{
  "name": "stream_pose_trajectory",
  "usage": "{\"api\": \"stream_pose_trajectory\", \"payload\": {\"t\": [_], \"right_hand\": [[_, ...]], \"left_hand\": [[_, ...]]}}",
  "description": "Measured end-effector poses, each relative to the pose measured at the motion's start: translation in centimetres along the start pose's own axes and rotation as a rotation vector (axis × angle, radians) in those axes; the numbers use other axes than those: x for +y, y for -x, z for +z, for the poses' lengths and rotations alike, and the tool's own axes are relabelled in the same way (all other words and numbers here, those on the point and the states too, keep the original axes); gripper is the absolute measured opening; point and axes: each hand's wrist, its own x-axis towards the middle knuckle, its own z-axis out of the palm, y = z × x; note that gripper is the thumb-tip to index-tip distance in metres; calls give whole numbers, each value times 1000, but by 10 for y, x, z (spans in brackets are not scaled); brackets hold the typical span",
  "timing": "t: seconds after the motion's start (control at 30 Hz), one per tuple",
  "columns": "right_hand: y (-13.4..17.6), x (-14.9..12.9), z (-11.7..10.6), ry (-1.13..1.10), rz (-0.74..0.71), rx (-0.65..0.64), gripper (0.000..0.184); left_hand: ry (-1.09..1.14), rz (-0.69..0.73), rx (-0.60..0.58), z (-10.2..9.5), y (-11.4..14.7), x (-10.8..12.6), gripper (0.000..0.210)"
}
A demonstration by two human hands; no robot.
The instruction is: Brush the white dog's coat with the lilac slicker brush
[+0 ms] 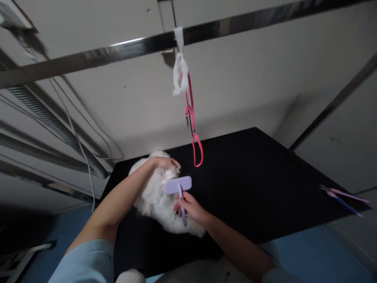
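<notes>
Pale wall point(250, 86) backs the scene, and against it one black table point(250, 188) spreads beneath both hands and well off to their right. From where I stand, one white dog point(159, 200) lies on it, stretched from beyond the left hand point(167, 162) to below the right wrist; which end is the head, I cannot tell. That left hand is curled closed on its fur, or perhaps a paw. The right hand point(190, 206), nearer the person, is wrapped around the handle of one lilac brush point(178, 184). Its handle runs away from the person, leaning slightly left, to a broad head set crosswise just beyond the fingers, flat back upward, right end a touch higher. The two hands are apart, the brush head between them. Beyond them hangs one pink lead point(198, 151), its loop downward, under one white cloth point(180, 67) tied on a metal bar point(129, 49). Left of both hands slant two ribbed hoses point(59, 118); far right lies a pink-and-blue-handled tool point(344, 198), metal end toward the hands.
</notes>
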Motion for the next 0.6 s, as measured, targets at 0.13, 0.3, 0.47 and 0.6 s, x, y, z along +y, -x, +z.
{"api": "stream_pose_trajectory", "payload": {"t": [0.13,0.3,0.47,0.6], "right_hand": [[19,19,-28,58,110,100,38],[39,-5,-39,-123,119,71,35],[17,-50,-16,83,-202,95,35],[-14,-74,-16,129,-401,273,21]], "left_hand": [[96,-52,-11,-4,-7,-14,15],[322,-80,-110,-4,0,-23,9],[464,-100,-176,1,7,-23,3],[458,-66,-46,9,11,-14,8]]}}
